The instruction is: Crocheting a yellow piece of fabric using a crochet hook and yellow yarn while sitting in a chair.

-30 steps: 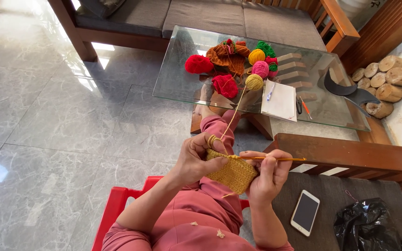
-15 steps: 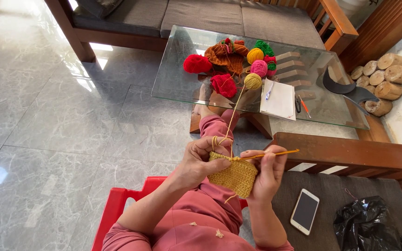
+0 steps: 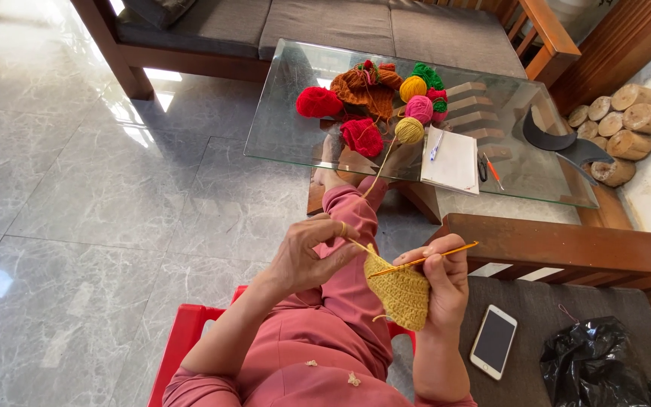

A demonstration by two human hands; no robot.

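Two red yarn balls [image 3: 319, 102] [image 3: 361, 136], two yellow [image 3: 413, 88] [image 3: 409, 130], one pink [image 3: 419, 109], one green [image 3: 427, 74] on table [image 3: 288, 136]; one phone [image 3: 493, 341] at 4 o'clock; six logs [image 3: 619, 124] at 2 o'clock.

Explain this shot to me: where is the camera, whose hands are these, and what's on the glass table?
There is no machine here: a person wears a camera on the head, so the single view looks down over their own arms and lap. The left hand keeps a yellow yarn strand taut; it runs up to a yellow yarn ball on the glass table. The right hand holds an orange crochet hook and the yellow crocheted piece. On the table also lie red, pink, green and orange yarn balls, a brown crocheted item, a white notebook with a pen. A phone and a black plastic bag lie on the bench cushion on the person's right.
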